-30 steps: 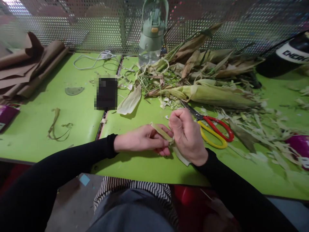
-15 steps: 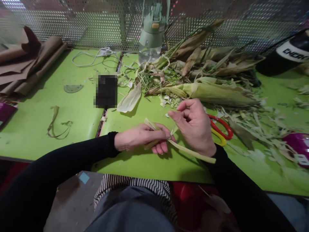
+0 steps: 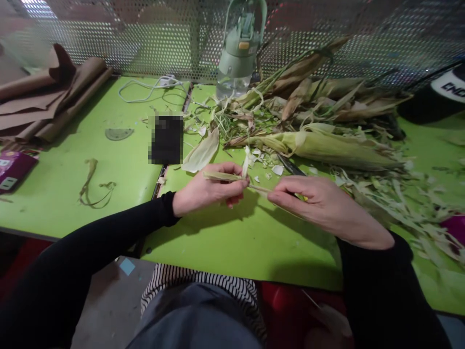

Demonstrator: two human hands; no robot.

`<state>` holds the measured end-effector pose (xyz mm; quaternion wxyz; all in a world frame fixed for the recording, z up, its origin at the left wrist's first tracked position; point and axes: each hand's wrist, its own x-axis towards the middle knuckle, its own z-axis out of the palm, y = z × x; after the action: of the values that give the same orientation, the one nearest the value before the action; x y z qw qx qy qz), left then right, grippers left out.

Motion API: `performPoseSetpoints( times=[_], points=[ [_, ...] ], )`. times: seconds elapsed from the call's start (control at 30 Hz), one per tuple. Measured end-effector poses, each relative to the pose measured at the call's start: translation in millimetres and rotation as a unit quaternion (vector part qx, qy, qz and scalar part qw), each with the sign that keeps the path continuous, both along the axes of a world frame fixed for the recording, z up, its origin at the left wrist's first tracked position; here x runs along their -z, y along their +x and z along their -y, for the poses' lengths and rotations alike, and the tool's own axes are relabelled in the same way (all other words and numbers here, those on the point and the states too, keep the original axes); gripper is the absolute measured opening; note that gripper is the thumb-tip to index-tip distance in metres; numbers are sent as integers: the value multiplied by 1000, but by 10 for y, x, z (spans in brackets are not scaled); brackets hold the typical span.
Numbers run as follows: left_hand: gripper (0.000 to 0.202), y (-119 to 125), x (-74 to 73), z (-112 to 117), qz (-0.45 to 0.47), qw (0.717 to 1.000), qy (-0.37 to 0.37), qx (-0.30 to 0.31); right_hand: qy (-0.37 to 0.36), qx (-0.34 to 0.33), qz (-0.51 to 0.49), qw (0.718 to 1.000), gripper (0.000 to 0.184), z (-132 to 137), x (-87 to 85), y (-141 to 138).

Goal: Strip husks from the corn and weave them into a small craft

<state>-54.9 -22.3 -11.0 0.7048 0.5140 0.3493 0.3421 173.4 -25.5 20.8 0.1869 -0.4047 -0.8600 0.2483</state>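
My left hand (image 3: pixel 212 190) is closed on a folded strip of pale green corn husk (image 3: pixel 222 177), pinched between thumb and fingers just above the green table (image 3: pixel 225 242). My right hand (image 3: pixel 319 206) pinches the thin free end of the same husk strip a little to the right, so the strip runs taut between both hands. An unhusked corn cob (image 3: pixel 327 148) lies just beyond my right hand. The scissors (image 3: pixel 290 167) show only a dark blade tip; my right hand covers their handles.
A heap of dry husks and leaves (image 3: pixel 312 97) fills the back right, with scraps (image 3: pixel 399 198) scattered right. A green water bottle (image 3: pixel 240 53) stands at the mesh wall. Brown paper (image 3: pixel 47 104), a white cable (image 3: pixel 152 87), a black pixelated object (image 3: pixel 166 139) and a loose husk shred (image 3: pixel 92 186) lie left.
My hands have drawn apart: the right one swung down and right, pulling the husk strip out thin. The left hand rose slightly. The scissors' handles are now hidden.
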Motion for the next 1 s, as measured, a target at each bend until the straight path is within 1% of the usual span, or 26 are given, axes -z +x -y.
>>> performPoseSetpoints(
  times=[0.03,0.07,0.1,0.13,0.17,0.2,0.23,0.27,0.33,0.4,0.43,0.5,0.6,0.7,0.77,0.83,0.87,0.9,0.93,1.0],
  points=[
    [21,0,12,-16,15,1000,-7,-14,41,31,-12,999,40,14,8,-8],
    [18,2,24,-30,39,999,-18,-33,99,73,-31,992,37,38,23,-30],
    [16,6,36,-41,70,996,-32,-54,167,121,-56,977,33,70,44,-65],
    [15,12,45,-45,100,991,-49,-74,238,164,-83,954,31,106,72,-110],
    [17,21,51,-43,126,986,-64,-90,272,180,-92,941,32,141,104,-162],
    [19,31,53,-33,146,981,-76,-101,278,173,-98,940,34,173,139,-214],
    [20,43,53,-17,157,979,-82,-104,245,140,-90,955,36,197,175,-264],
    [20,56,51,5,163,978,-82,-102,186,124,-80,972,38,210,209,-307],
    [21,78,48,52,163,979,-79,-94,78,117,-74,987,44,212,267,-368],
    [24,93,51,89,158,981,-83,-79,0,122,-90,988,46,200,306,-398],
    [26,98,54,102,156,981,-86,-73,-23,120,-101,987,45,198,317,-408],
    [26,102,61,121,155,982,-83,-66,-46,101,-118,987,40,210,329,-430],
    [23,103,61,148,151,984,-73,-63,-31,47,-110,992,38,255,337,-473],
    [26,101,64,161,135,986,-80,-58,3,-9,-89,996,40,286,349,-504],
    [27,92,79,140,122,988,-81,-58,13,-36,-83,996,39,294,345,-497],
    [26,71,97,92,113,989,-73,-61,25,-43,-88,995,40,299,316,-465],
    [24,56,103,62,110,990,-70,-61,44,-28,-98,994,39,300,293,-440],
    [22,39,107,33,107,990,-70,-58,79,1,-112,991,37,297,268,-412],
    [21,22,107,8,105,990,-76,-52,124,41,-126,983,34,289,245,-382],
    [18,-4,94,-24,101,990,-95,-37,221,129,-124,959,24,253,218,-327]
  ],
)
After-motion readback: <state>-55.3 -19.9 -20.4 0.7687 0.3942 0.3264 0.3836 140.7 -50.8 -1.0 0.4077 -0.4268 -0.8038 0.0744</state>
